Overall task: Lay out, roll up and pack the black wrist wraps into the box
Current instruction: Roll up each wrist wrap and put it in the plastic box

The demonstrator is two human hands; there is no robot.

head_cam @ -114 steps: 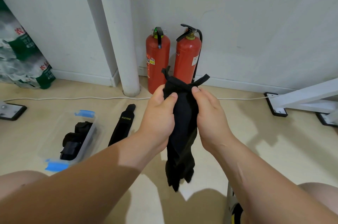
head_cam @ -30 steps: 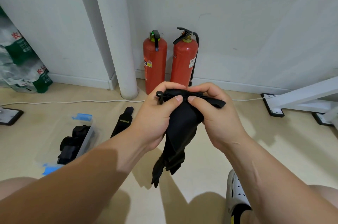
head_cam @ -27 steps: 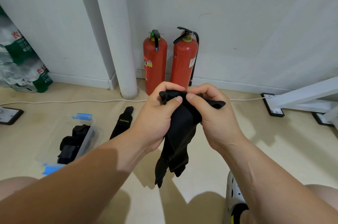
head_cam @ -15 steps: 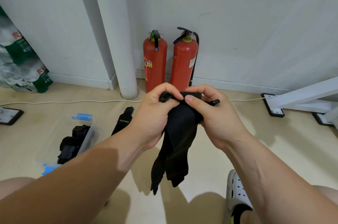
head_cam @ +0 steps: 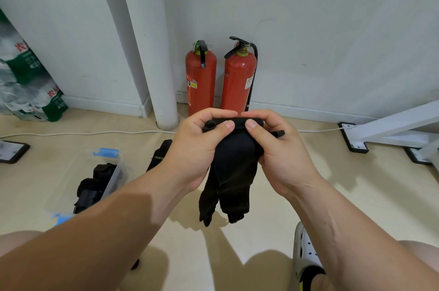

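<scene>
Fingers (head_cam: 225, 124) of the left hand (head_cam: 192, 152) and right hand (head_cam: 282, 155) are clamped on the rolled top edge of a black wrist wrap (head_cam: 234, 172), whose tail hangs below them. Rolling appears half done. The next move calls for winding the tail in tightly, then reaching to the clear box (head_cam: 114, 173), low and left of them.

I can't make out the rolled top of the wrap (head_cam: 234, 167): the left hand (head_cam: 197, 145) and right hand (head_cam: 282, 155) cover most of it. The left arm (head_cam: 118, 219) hides most of the second wrap (head_cam: 159, 155), whose lettering breaks off after "XUEY". That arm also covers the box's (head_cam: 113, 177) near end, and I can't count the dark rolls (head_cam: 95, 186) inside. The shoe (head_cam: 306, 257) runs off the bottom edge.
</scene>
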